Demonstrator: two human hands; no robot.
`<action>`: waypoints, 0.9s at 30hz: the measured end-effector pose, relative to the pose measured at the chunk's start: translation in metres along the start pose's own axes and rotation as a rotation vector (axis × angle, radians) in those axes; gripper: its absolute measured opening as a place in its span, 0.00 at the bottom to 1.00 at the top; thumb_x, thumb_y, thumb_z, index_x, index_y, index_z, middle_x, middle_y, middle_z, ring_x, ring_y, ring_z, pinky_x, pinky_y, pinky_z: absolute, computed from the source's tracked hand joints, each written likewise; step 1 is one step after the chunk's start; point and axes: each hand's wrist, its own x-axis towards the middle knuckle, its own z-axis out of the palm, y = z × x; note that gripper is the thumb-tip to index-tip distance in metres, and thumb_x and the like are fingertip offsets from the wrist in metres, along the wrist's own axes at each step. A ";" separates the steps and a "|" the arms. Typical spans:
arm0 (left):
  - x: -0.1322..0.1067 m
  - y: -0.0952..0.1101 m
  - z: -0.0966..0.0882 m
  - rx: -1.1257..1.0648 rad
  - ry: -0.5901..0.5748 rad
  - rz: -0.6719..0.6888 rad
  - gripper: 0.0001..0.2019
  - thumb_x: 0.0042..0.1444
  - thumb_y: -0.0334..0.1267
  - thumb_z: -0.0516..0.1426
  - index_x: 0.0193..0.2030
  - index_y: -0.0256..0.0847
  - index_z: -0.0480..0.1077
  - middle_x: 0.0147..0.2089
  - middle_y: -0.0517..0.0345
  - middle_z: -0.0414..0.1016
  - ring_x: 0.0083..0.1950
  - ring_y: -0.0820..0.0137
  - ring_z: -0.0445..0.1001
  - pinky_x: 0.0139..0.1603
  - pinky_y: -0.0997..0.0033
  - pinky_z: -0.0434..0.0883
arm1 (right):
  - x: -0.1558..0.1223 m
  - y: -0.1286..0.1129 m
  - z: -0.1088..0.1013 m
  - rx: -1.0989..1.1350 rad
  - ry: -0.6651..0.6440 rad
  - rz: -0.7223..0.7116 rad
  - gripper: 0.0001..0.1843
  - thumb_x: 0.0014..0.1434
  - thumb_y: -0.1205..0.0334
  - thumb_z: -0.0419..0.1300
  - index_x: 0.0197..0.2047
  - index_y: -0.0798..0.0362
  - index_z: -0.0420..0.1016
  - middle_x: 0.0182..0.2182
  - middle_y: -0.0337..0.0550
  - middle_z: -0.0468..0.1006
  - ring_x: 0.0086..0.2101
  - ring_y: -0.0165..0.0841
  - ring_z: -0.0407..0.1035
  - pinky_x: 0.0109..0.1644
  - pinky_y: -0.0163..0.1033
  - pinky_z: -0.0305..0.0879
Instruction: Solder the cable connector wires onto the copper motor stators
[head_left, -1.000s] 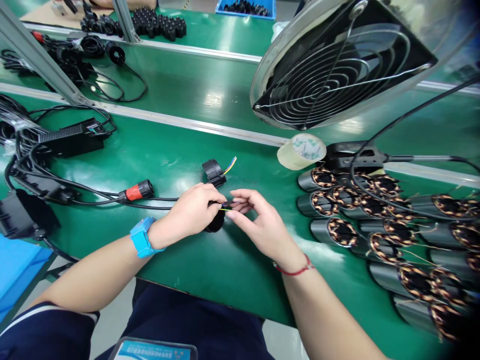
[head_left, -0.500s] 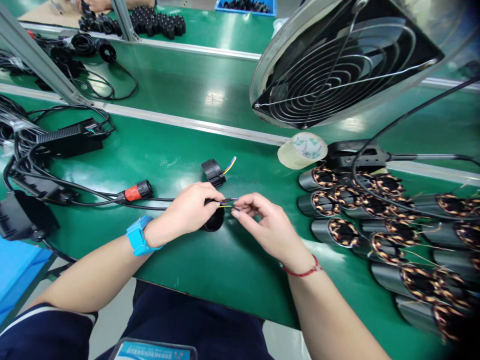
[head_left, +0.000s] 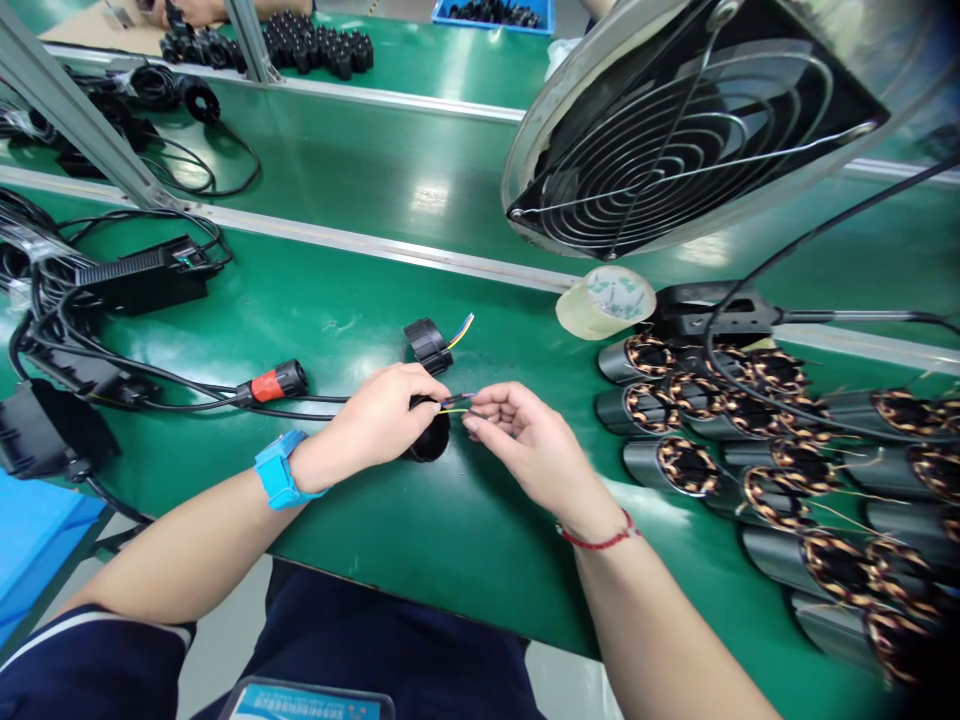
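My left hand (head_left: 386, 412) is closed on the end of a black cable (head_left: 319, 408) that runs in from the left. Thin coloured wires (head_left: 454, 404), one of them yellow-green, stick out past its thumb. The fingertips of my right hand (head_left: 517, 430) pinch the tips of these wires. Partly hidden under my left hand is a round black cap (head_left: 430, 440). Just behind the hands lies another black ribbed cap (head_left: 427, 345), with blue, white and yellow wires coming out of it. A black connector with a red band (head_left: 277, 383) rests left of my left hand.
At right stand several motor stators (head_left: 686, 466) with copper windings. A fan (head_left: 660, 140) hangs over the bench, behind it a tape roll (head_left: 606, 300). Black cables and a finned box (head_left: 146, 278) lie at left. A co-worker's hand (head_left: 187, 12) shows at the far left.
Both hands stay almost where they were, with my right fingertips shifting slightly on the wires. At upper left, the round black part with its cable has moved a little left.
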 end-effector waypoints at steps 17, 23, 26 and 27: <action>-0.004 0.003 0.004 0.071 -0.038 -0.001 0.11 0.57 0.27 0.53 0.40 0.40 0.77 0.42 0.56 0.78 0.46 0.65 0.72 0.51 0.64 0.68 | 0.003 -0.008 0.014 -0.149 -0.071 -0.114 0.05 0.58 0.61 0.58 0.34 0.52 0.74 0.30 0.39 0.76 0.31 0.29 0.68 0.36 0.35 0.64; -0.006 0.001 0.005 0.074 -0.037 0.044 0.12 0.57 0.27 0.53 0.40 0.40 0.77 0.42 0.56 0.78 0.47 0.66 0.72 0.53 0.64 0.68 | -0.001 -0.011 0.002 -0.067 -0.032 -0.078 0.11 0.57 0.54 0.60 0.40 0.51 0.70 0.31 0.38 0.75 0.30 0.28 0.68 0.33 0.34 0.64; -0.007 0.002 0.004 0.084 -0.087 0.074 0.11 0.57 0.28 0.53 0.40 0.39 0.77 0.41 0.56 0.77 0.46 0.66 0.72 0.53 0.64 0.68 | 0.000 -0.014 0.003 -0.142 -0.032 -0.123 0.08 0.60 0.57 0.57 0.33 0.52 0.71 0.28 0.38 0.74 0.29 0.28 0.66 0.33 0.34 0.62; -0.007 0.003 0.004 0.088 -0.108 0.078 0.11 0.58 0.28 0.53 0.40 0.39 0.77 0.41 0.55 0.77 0.46 0.66 0.72 0.53 0.64 0.68 | 0.000 -0.015 0.003 -0.181 -0.050 -0.135 0.08 0.60 0.59 0.57 0.32 0.53 0.71 0.28 0.38 0.74 0.29 0.28 0.66 0.33 0.34 0.62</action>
